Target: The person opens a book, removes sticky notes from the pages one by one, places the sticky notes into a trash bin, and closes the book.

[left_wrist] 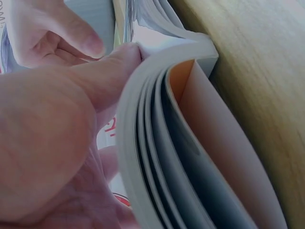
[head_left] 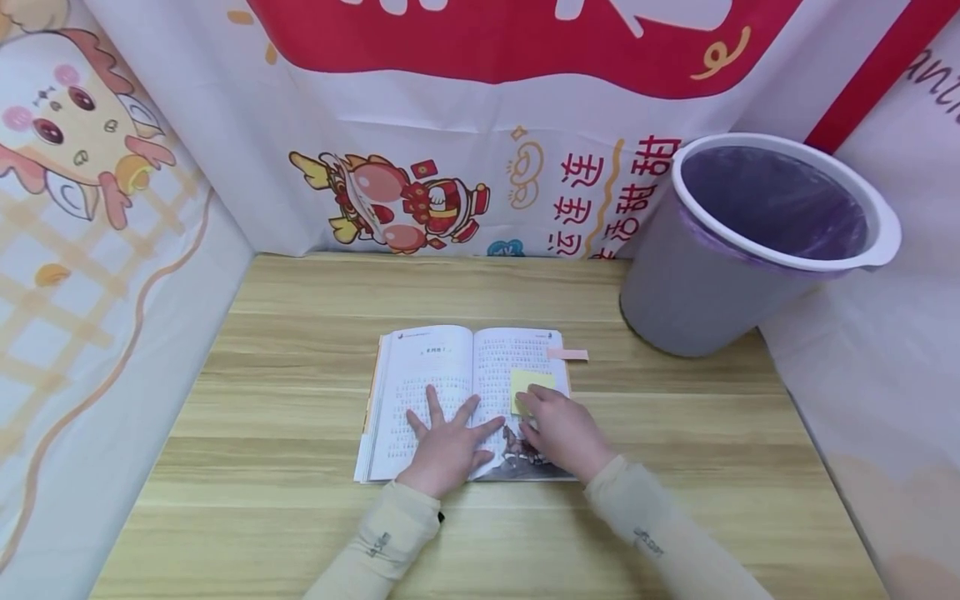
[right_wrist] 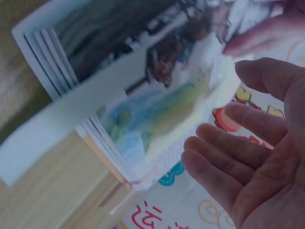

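Observation:
An open book [head_left: 420,362] lies on the wooden table, text on both pages and a dark picture low on the right one. My left hand [head_left: 446,450] rests on it with fingers spread, mostly over the left page and reaching the centre fold. On the right page is a yellow sticky note [head_left: 531,381]; the fingers of my right hand [head_left: 566,429] touch it, thumb apart below. A pink paper strip [head_left: 567,354] sticks out past the right page edge. In the right wrist view, this hand's fingers are fairly straight. The left wrist view shows the book's curved pages [left_wrist: 138,119] near that palm.
A grey trash bin [head_left: 697,275] with a purple liner stands at the table's back right. Printed cloth [head_left: 435,108] hangs behind the table [head_left: 300,300], and more cloth flanks it on both sides.

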The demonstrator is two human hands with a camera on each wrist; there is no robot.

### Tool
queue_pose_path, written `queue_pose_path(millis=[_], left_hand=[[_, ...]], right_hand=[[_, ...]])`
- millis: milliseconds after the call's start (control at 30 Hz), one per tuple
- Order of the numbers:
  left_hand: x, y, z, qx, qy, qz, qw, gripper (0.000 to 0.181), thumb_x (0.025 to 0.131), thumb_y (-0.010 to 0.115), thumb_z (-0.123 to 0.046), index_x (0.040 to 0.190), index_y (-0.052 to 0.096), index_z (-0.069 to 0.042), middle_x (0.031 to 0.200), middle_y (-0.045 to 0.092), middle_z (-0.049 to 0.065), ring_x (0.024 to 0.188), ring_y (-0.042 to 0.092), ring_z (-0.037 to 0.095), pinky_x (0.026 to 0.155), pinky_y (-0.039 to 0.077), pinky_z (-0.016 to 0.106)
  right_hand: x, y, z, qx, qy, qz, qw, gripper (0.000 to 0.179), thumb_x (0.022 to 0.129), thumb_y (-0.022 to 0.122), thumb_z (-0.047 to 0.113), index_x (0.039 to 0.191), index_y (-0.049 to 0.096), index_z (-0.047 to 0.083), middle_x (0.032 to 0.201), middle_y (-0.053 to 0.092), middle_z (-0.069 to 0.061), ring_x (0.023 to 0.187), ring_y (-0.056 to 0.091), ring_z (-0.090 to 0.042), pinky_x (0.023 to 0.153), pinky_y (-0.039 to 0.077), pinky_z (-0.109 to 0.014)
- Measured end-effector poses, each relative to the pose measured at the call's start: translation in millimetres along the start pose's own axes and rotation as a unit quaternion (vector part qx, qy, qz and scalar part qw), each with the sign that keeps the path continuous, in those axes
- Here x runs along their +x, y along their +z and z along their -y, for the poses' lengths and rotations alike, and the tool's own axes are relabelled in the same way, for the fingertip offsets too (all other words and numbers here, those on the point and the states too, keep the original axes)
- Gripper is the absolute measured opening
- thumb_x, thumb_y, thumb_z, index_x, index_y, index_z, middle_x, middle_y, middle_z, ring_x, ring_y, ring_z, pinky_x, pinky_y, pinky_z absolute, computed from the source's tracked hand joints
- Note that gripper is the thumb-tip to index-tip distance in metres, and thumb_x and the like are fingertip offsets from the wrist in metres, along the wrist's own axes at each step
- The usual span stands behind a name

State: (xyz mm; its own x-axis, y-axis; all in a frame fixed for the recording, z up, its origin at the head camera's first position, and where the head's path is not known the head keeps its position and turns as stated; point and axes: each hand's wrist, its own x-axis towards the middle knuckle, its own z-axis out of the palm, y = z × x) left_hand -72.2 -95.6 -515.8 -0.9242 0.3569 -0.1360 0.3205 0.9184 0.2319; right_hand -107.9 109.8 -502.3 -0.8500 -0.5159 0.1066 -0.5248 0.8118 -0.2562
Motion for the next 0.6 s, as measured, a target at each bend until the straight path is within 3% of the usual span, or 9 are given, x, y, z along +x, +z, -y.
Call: queue_pose_path(millis=[300, 600], left_hand=[[0.5, 1.7, -0.9, 0.001, -0.002, -0.003, 1.0000, 0.048, 0.092, 0.062, -0.052, 0.138, 0.057, -0.042, 0.156, 0.037, 0.008, 0.132, 0.003, 0.072, 0.087, 0.017, 0.090], [-0.1, 1.4, -1.3, 0.001, -0.004, -0.007, 1.0000, 0.047, 0.091, 0.063, -0.051, 0.137, 0.058, -0.041, 0.155, 0.039, 0.008, 0.132, 0.004, 0.072, 0.087, 0.018, 0.090]], right_hand=[[2.2, 13, -2, -0.019, -0.011, -0.042, 0.9989, 0.026, 0.082, 0.076, 0.008, 0.108, 0.071, 0.008, 0.107, 0.069, -0.015, 0.091, 0.069, -0.031, 0.072, 0.059, -0.042], [4.9, 20, -7, -0.023, 0.009, -0.062, 0.9978, 0.030, 0.085, 0.075, 0.010, 0.114, 0.072, 0.006, 0.107, 0.072, -0.016, 0.091, 0.071, -0.031, 0.071, 0.060, -0.041]])
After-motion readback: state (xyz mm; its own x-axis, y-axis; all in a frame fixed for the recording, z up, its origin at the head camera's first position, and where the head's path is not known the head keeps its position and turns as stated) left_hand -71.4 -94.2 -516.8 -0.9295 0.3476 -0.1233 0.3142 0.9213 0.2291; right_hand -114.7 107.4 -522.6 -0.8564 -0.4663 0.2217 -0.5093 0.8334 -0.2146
